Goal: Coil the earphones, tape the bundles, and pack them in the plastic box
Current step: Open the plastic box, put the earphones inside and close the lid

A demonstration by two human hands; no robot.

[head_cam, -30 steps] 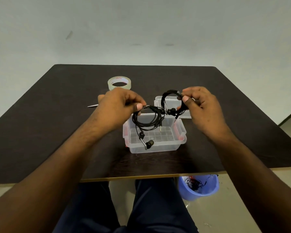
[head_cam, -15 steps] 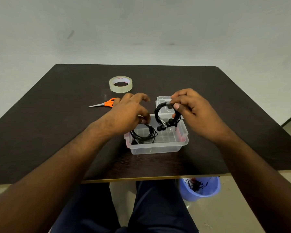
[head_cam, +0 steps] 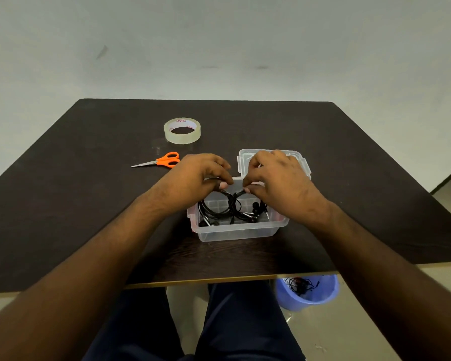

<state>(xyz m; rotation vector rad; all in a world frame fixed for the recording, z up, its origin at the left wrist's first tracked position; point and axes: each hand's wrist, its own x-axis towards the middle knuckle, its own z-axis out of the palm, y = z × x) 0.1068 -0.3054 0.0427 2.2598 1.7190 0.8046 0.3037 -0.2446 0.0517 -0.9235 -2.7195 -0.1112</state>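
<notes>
Dark bench point(head_cam: 89, 204) carried a clear plastic box point(head_cam: 235, 231); both hands point(head_cam: 195, 178) point(head_cam: 276, 178) pinched black coiled earphones point(head_cam: 227, 204) inside it.

both hands over plastic box point(head_cam: 235, 231) near table's point(head_cam: 63, 204) front edge: left hand point(head_cam: 195, 178) and right hand point(head_cam: 276, 178) each pinch a coiled earphone bundle point(head_cam: 227, 204) inside.

Both hands, raised above the plastic box point(head_cam: 238, 231) a second ago, now sit low over it; the left hand point(head_cam: 193, 178) and right hand point(head_cam: 276, 178) each pinch a coiled earphone bundle point(head_cam: 219, 204) lowered inside, and the scissors point(head_cam: 162, 161) emerge into view.
</notes>
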